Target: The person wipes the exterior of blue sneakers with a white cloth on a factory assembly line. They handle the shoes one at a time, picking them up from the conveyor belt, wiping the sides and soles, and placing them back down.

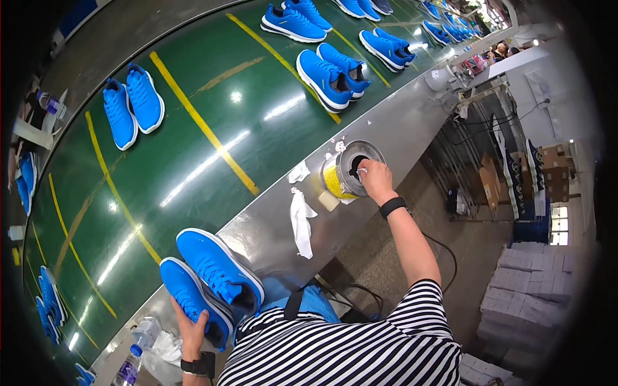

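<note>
My left hand (191, 329) grips the heel end of a blue sneaker (193, 299) that lies on the steel edge (386, 132) of the conveyor, beside its pair mate (219, 267). My right hand (374, 178) reaches out to a round metal can with a yellow label (344, 172) and presses a small white cloth into the dark hole in its lid. Each wrist wears a black band.
The green conveyor belt (193, 161) with yellow stripes carries several pairs of blue sneakers (132, 106). White rags (300, 222) lie on the steel edge. Plastic bottles (138, 347) stand at lower left. Stacked white boxes (528, 296) sit on the floor at right.
</note>
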A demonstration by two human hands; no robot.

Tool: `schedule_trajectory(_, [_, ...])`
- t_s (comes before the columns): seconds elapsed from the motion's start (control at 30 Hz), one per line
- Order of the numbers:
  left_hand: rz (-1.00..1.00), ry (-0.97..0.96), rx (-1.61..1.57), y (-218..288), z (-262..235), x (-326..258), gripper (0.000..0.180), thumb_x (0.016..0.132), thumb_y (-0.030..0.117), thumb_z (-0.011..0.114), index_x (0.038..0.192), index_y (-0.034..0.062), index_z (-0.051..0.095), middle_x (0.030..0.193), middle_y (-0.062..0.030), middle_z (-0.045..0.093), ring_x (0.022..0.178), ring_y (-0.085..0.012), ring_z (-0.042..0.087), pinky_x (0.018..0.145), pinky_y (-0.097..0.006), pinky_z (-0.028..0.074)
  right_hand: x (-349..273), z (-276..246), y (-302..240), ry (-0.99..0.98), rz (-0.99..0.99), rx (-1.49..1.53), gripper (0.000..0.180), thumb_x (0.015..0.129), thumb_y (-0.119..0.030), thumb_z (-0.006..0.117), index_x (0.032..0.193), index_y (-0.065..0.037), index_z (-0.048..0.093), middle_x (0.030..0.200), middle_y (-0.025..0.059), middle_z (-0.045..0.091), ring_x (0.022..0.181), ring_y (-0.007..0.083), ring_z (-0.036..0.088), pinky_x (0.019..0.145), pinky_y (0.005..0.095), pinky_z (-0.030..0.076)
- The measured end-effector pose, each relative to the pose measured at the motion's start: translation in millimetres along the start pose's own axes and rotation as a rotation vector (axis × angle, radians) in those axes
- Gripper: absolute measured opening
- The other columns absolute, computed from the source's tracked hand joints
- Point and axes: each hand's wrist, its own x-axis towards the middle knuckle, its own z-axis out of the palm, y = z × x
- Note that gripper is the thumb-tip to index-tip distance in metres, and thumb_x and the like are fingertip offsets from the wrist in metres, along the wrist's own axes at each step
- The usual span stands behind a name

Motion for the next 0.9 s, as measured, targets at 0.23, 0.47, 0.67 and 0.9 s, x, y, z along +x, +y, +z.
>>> schedule_trajectory(0.23, [0.026,0.007,0.076,2,1,-1,0.09,0.067,0.008,0.063,0.136,-0.0007,0.007,0.132,-0.0239,0.027,0.12,-0.0315,0.032,0.099,-0.035,0.026,3,8,8,-0.032,0.01,-0.071,0.006,0.072,-0.012,0.061,0.077,-0.009,0.062,0.074,0.0153,0.062,0.074,0.0321,0.06,0.066,0.0408,0.048])
schedule_trajectory(0.47, [0.059,0.016,0.088,-17,-1,-2,0.089,0.068,0.012,0.064,0.135,-0.0012,0.007,0.13,-0.0236,0.029,0.119,-0.0309,0.033,0.098,-0.036,0.028,6,3,6,0.074,0.045,0.094,0.011,0.072,-0.011,0.059,0.081,-0.007,0.063,0.077,0.0146,0.062,0.077,0.0328,0.06,0.068,0.04,0.047])
schedule_trajectory(0.67, [-0.112,-0.156,-0.277,18,-30,-8,0.089,0.073,0.021,0.067,0.136,0.0006,0.007,0.125,-0.0171,0.038,0.107,-0.0207,0.045,0.088,-0.031,0.041,-17,-26,-10,0.184,0.247,0.83,0.01,0.083,-0.011,0.053,0.09,-0.003,0.057,0.083,0.0052,0.059,0.069,0.0134,0.055,0.06,0.0224,0.043])
schedule_trajectory(0.9, [-0.136,-0.318,-0.536,28,-44,-42,0.083,0.075,0.018,0.062,0.137,0.0017,0.01,0.124,-0.0148,0.039,0.108,-0.0197,0.044,0.091,-0.029,0.036,-113,-46,-193,-0.534,-0.065,1.409,0.012,0.084,-0.007,0.053,0.096,-0.007,0.051,0.083,0.0024,0.056,0.069,0.0069,0.054,0.052,0.0195,0.044])
